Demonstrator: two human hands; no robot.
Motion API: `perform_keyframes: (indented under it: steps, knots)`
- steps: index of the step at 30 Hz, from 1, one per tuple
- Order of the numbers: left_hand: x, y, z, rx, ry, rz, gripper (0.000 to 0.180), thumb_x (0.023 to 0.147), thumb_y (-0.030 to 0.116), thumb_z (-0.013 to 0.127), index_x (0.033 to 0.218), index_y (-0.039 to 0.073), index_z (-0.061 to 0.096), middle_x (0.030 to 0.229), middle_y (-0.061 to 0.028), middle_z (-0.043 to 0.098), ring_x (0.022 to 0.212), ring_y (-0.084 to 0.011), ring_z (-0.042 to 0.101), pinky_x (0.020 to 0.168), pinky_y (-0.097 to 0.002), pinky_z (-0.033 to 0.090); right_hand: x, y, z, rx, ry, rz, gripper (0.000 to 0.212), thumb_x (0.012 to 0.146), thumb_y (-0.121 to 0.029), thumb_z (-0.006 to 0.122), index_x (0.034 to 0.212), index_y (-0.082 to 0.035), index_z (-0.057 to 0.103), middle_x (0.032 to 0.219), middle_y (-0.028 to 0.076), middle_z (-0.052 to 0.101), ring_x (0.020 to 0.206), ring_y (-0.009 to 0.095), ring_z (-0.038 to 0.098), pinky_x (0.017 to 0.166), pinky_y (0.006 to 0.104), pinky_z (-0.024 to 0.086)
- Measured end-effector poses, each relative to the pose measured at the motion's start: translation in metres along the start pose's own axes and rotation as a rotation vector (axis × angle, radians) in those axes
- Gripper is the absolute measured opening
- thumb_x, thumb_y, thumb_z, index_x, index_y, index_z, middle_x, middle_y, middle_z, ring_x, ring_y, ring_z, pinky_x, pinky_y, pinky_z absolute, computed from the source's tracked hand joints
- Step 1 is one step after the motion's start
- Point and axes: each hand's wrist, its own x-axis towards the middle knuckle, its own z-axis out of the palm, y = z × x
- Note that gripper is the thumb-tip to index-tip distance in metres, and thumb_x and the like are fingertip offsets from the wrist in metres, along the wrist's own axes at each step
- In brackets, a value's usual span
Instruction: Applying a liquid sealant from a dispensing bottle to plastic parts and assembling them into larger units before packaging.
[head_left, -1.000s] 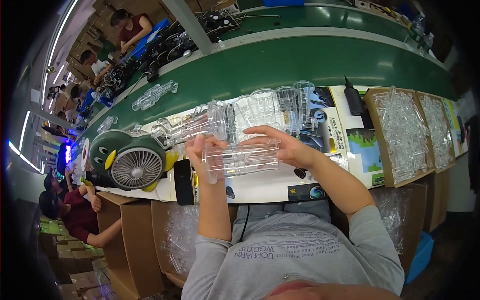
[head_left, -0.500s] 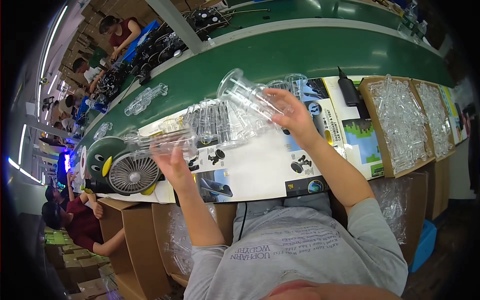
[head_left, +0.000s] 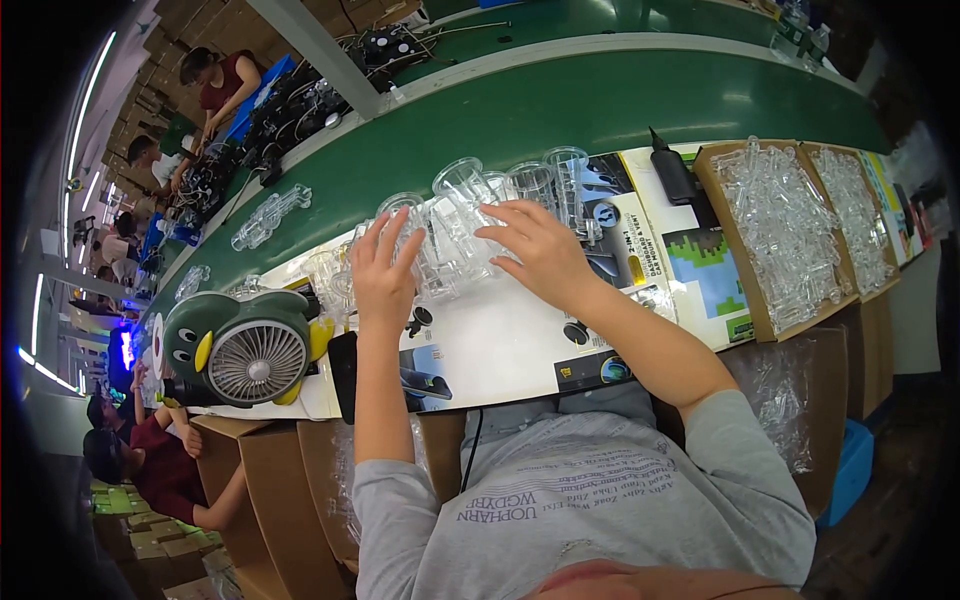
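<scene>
My left hand (head_left: 383, 270) and my right hand (head_left: 535, 250) rest with spread fingers on a cluster of clear plastic packaging shells (head_left: 455, 230) lying on the white printed sheets (head_left: 500, 345) that cover the bench. The left hand presses the left end of the cluster, the right hand its right side. More clear shells (head_left: 548, 180) stand in a row just beyond my fingers. Neither hand closes around anything.
A dark green duck-shaped desk fan (head_left: 245, 350) stands at the left. A black phone (head_left: 345, 375) lies beside it. Two cardboard trays (head_left: 785, 235) of clear parts sit at the right. A green conveyor belt (head_left: 560, 110) runs behind, with other people working at the far left.
The clear shells I held up in both hands have come down onto the bench. My fingers have opened and now lie flat on them.
</scene>
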Motion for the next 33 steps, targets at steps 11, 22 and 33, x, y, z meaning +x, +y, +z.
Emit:
perform_keyframes:
  steps: [11, 22, 33]
  knots:
    - [0.013, -0.001, 0.008, -0.136, -0.171, 0.035, 0.052, 0.071, -0.012, 0.048, 0.115, 0.014, 0.057, 0.131, -0.0092, 0.045, 0.123, -0.0288, 0.040, 0.101, -0.0430, 0.033, 0.000, -0.004, 0.005, 0.260, -0.027, 0.050, 0.049, 0.074, -0.011, 0.065, 0.121, -0.016, 0.050, 0.133, 0.011, 0.039, 0.124, 0.031, 0.035, 0.102, 0.0417, 0.032]
    - [0.001, 0.011, -0.010, -0.429, -0.006, -0.158, 0.057, 0.069, -0.019, 0.042, 0.119, 0.006, 0.050, 0.130, -0.0152, 0.045, 0.118, -0.0330, 0.046, 0.094, -0.0370, 0.041, -0.003, 0.005, 0.009, 0.178, -0.015, 0.023, 0.057, 0.069, -0.019, 0.072, 0.121, -0.013, 0.049, 0.133, 0.013, 0.040, 0.126, 0.034, 0.033, 0.103, 0.0438, 0.029]
    - [-0.195, 0.007, -0.166, 0.000, 0.434, -0.704, 0.023, 0.076, -0.012, 0.041, 0.089, -0.003, 0.057, 0.088, -0.0134, 0.062, 0.083, -0.0238, 0.060, 0.076, -0.0307, 0.047, 0.001, -0.023, 0.006, 0.276, 0.280, -0.167, 0.037, 0.078, -0.001, 0.056, 0.113, -0.001, 0.044, 0.122, 0.022, 0.047, 0.116, 0.032, 0.045, 0.102, 0.0416, 0.030]
